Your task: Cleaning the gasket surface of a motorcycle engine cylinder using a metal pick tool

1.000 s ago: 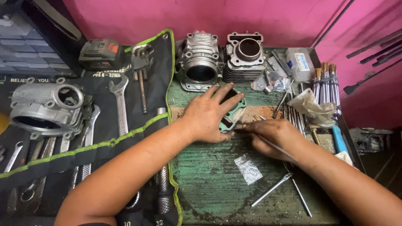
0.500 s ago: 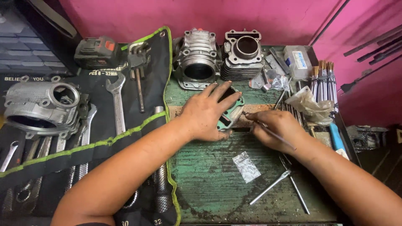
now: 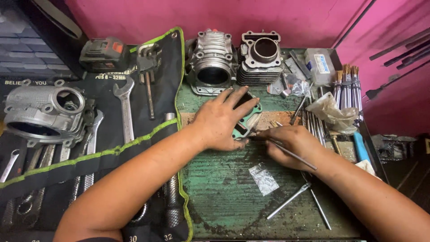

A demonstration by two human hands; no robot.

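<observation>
Thin green gasket (image 3: 247,122) flat on the worn green bench; slim metal rod (image 3: 291,154) slanting across it.

Both forearms are seen bare, without sleeves, gloves, watch or rings, and dark greasy smudges are found on the left hand (image 3: 222,121) and right hand (image 3: 293,144).
</observation>
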